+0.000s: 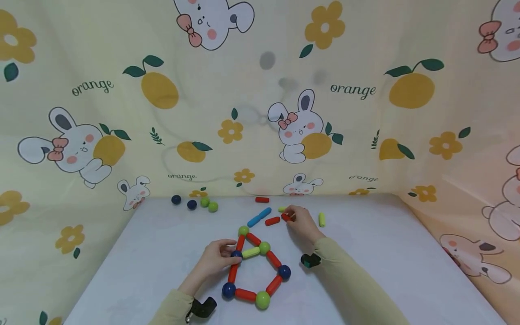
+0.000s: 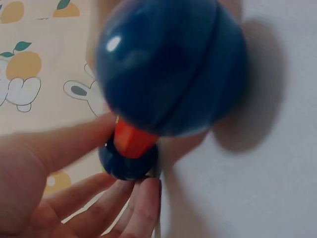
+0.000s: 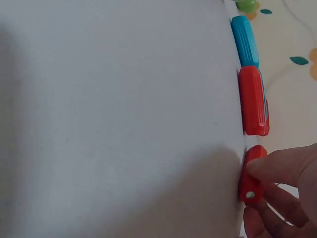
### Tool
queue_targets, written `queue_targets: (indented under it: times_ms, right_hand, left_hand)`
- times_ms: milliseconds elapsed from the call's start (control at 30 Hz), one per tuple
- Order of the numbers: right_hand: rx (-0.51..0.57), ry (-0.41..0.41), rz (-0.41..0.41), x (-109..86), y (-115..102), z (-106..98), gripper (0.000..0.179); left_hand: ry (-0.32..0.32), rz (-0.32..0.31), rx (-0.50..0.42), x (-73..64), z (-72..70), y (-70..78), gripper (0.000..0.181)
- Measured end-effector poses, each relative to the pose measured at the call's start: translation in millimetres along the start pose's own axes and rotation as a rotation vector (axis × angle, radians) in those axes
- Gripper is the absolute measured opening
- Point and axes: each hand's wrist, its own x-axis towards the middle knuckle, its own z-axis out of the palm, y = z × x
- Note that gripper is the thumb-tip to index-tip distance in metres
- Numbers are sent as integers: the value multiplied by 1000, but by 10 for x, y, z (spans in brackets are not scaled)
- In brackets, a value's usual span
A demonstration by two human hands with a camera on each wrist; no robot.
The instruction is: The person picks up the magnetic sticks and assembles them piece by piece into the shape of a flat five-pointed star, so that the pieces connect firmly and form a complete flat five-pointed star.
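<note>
On the table lies a closed shape of red rods (image 1: 245,294) joined by navy and green balls, with one yellow-green rod (image 1: 250,252) across its upper part. My left hand (image 1: 214,259) holds the navy ball (image 1: 236,255) at the shape's left corner between thumb and fingers. In the left wrist view another navy ball (image 2: 171,64) looms close, with a red rod (image 2: 132,141) running to the held one. Farther back, my right hand (image 1: 304,225) pinches a loose red rod (image 3: 251,188) at the table surface, thumb on top. A yellow-green rod (image 1: 282,209) shows partly behind its fingers.
Loose blue rods (image 1: 259,217) lie end to end beyond the shape, near a red rod (image 1: 272,221). Another red rod (image 1: 262,200) sits by the back edge. Right of my hand is a yellow-green rod (image 1: 322,220). Navy balls (image 1: 192,205) and green balls (image 1: 213,206) rest at back left.
</note>
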Motion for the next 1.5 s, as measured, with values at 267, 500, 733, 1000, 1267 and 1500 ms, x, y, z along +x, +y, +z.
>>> queue_targets:
  times_ms: [267,500,733,1000,1267,1500]
  right_hand:
    - [-52,27,12,-96,27,-63,31]
    - [44,2,-97,-261,-56,-141,26]
    - [103,-170,-212,-400,-117,-114,27]
    - [119,-351,-305,-533,-201,-36,25]
    - [122,-414,-316,-588,-277,34,25]
    - [128,-429,-319,-588,-235,68,25]
  left_hand:
    - [15,-1,40,0,21,-10,47]
    - [4,-38,65,-37,-57,-45,47]
    - [-25,-10,82,-37,-145,-68,45]
    - [-59,-8,70,-17,-187,-74,45]
    - [-61,-26,67,-1,-189,-86,46]
    - [-59,-34,67,-1,-190,-79,46]
